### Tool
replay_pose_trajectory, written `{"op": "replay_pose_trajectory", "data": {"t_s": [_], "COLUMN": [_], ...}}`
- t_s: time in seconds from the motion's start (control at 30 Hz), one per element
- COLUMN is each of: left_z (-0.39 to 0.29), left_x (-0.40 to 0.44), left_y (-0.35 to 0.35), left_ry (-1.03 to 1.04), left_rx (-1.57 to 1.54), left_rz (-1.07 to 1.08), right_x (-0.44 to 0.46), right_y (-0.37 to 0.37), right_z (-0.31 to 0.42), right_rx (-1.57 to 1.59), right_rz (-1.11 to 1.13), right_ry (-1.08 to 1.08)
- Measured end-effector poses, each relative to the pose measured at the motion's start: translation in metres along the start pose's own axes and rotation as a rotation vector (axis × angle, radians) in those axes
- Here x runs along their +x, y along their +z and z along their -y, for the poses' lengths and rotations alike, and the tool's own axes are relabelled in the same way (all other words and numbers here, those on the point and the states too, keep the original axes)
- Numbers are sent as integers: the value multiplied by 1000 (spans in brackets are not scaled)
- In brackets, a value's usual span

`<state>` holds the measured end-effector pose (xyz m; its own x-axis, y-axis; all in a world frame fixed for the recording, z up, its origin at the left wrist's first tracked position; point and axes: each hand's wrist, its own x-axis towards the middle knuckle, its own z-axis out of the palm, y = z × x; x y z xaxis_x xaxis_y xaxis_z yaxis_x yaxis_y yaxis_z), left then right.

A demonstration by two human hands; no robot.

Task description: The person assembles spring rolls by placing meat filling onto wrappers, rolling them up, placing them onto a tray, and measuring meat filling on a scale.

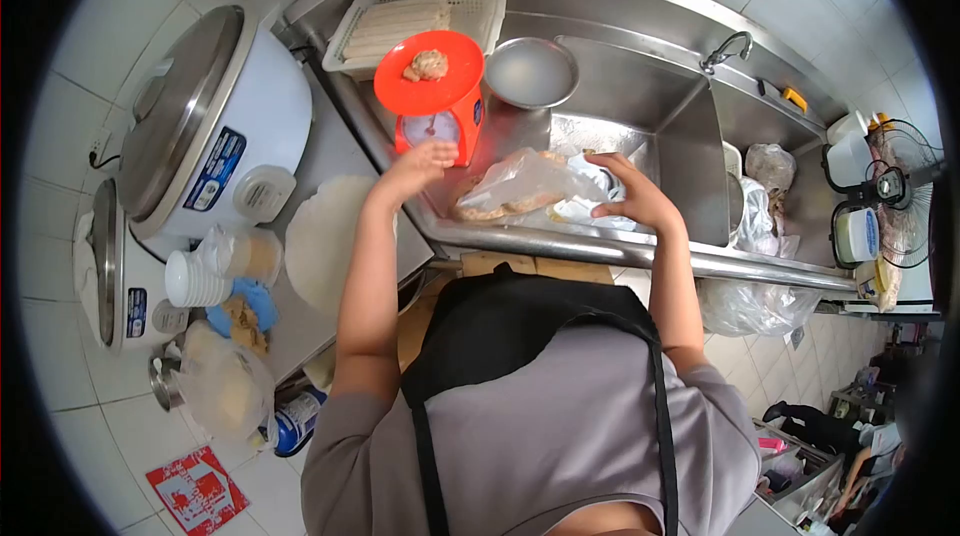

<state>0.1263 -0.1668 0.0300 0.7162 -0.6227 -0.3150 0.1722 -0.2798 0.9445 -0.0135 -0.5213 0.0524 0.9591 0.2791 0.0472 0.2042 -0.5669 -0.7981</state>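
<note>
Our left grip [422,168], loosely unclenched, sits close to the red scale [471,123], where a careless wrist could jolt it and tip the pale lump [430,65] off its dish [400,91]. Our right grip [635,198] is spread and empty beside the clear bag [522,188], whose loose film could snag a finger and drag it over the front edge. Our table [436,206] is shiny steel with 2 sink basins [625,86], amid tiled walls [75,121], with 1 other person [882,439] well apart.

Brushed metal sink [620,71], glossy red plastic scale [468,126], matt black cloth apron [510,326]
</note>
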Motion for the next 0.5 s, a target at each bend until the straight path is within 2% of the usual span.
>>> {"op": "replay_pose_trajectory", "data": {"t_s": [0.07, 0.1, 0.17, 0.27, 0.37, 0.5], "left_z": [45, 17, 31, 17, 70, 46], "left_x": [-14, -31, -19, -13, 17, 7], "left_y": [2, 30, 51, 66, 48, 52], "left_ry": [97, 25, 136, -133, 153, 150], "left_rx": [249, 178, 344, 631, 307, 243], "left_rz": [175, 120, -33, -154, -224, -242], "right_x": [25, 39, 59, 67, 61, 72], "right_y": [28, 45, 64, 76, 69, 81], "right_z": [-26, -40, -31, -51, -2, -6], "right_rx": [-69, -59, 108, 346, 439, 353], "right_rz": [81, 95, 108, 93, -3, -54], "right_ry": [59, 67, 68, 206, 282, 330]}}
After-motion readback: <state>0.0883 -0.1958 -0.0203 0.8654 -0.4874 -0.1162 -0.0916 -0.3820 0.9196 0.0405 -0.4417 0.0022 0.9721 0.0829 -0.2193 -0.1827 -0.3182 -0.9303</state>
